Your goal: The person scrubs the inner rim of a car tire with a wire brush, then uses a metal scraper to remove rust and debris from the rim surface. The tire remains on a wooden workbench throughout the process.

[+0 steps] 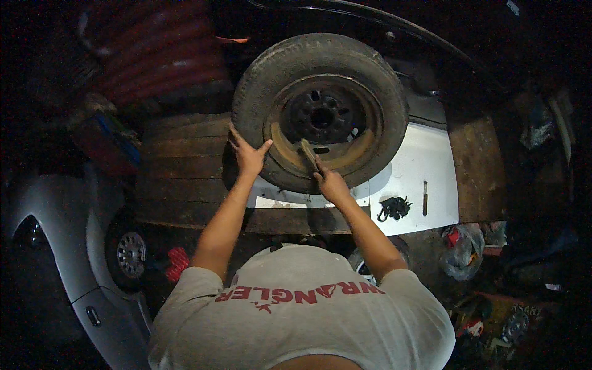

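A worn black tyre (385, 117) on a dark, rust-marked steel rim (290, 151) rests on the bench in front of me, its hub face toward me. My left hand (250, 157) presses against the tyre's lower left sidewall, thumb spread away from the fingers. In my right hand (333, 186) is a slim tan tool (309, 154) that looks like a brush. Its far end meets the lower inside of the rim; its working face is hidden. To the right lie a small heap of black pieces (394, 208) and a dark-handled hand tool (425, 198).
A white sheet (441, 179) covers part of the plank bench (185, 163). On the left stand a silver car (68, 240) and a small wheel (131, 254). A plastic bag (462, 253) sits beyond the bench's right front edge. Red corrugated sheeting (154, 55) is behind.
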`<state>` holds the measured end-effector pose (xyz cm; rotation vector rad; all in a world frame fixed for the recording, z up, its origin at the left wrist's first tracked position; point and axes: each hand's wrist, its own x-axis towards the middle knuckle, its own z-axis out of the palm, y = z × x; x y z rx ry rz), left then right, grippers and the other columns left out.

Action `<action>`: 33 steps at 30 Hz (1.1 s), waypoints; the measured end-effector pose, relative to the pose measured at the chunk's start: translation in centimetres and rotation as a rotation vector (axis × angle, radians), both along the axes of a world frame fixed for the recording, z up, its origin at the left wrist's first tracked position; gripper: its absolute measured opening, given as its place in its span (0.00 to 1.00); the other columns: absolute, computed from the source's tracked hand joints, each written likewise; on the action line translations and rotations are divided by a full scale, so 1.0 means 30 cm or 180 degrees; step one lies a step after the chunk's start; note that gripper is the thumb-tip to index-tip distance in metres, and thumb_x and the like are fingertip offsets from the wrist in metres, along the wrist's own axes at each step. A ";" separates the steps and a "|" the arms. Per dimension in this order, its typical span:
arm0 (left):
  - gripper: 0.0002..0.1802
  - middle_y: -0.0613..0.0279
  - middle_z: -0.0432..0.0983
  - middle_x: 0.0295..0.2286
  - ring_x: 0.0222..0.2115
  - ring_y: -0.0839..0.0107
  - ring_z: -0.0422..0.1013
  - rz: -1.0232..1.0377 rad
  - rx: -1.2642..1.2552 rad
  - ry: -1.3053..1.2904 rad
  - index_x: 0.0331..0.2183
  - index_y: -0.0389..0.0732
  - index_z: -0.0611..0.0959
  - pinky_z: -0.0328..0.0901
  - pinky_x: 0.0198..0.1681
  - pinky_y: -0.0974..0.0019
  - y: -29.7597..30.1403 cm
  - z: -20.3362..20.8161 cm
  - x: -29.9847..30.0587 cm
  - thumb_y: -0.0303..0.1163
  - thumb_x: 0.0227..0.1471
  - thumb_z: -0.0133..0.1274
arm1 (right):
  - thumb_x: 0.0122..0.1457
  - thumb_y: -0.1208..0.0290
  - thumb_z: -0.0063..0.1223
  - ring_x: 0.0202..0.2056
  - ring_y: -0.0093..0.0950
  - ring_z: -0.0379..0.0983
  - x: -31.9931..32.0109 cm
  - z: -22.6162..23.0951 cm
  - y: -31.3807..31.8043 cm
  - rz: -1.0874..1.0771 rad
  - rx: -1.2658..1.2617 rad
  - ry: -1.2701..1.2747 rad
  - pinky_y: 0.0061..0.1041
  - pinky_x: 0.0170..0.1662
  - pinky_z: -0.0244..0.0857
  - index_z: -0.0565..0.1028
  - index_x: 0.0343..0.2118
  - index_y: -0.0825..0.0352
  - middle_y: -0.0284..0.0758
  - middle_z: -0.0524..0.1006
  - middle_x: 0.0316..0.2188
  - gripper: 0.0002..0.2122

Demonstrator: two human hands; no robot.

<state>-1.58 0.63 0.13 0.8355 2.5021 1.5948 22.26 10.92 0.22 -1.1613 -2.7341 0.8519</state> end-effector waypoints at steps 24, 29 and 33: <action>0.72 0.32 0.40 0.62 0.62 0.37 0.42 0.0054 -0.0150 -0.0003 0.65 0.45 0.34 0.46 0.63 0.45 -0.012 0.030 0.005 0.44 0.35 0.71 | 0.61 0.62 0.48 0.40 0.54 0.73 0.051 0.023 0.118 0.0345 -0.0128 -0.0130 0.47 0.44 0.66 0.55 0.65 0.47 0.54 0.77 0.37 0.28; 0.71 0.31 0.40 0.62 0.62 0.37 0.42 0.0095 -0.0116 -0.0076 0.65 0.45 0.35 0.46 0.63 0.46 -0.009 -0.007 -0.004 0.45 0.35 0.71 | 0.61 0.61 0.48 0.42 0.53 0.73 0.094 -0.010 0.111 0.0119 -0.0184 -0.0023 0.48 0.46 0.66 0.63 0.61 0.51 0.53 0.77 0.39 0.24; 0.72 0.32 0.39 0.62 0.63 0.38 0.42 0.0050 -0.0114 -0.0014 0.65 0.45 0.36 0.46 0.64 0.47 0.002 0.020 0.003 0.45 0.35 0.71 | 0.61 0.62 0.49 0.41 0.54 0.72 -0.128 -0.033 0.073 -0.0101 0.0040 0.0214 0.46 0.44 0.66 0.60 0.63 0.48 0.54 0.76 0.38 0.26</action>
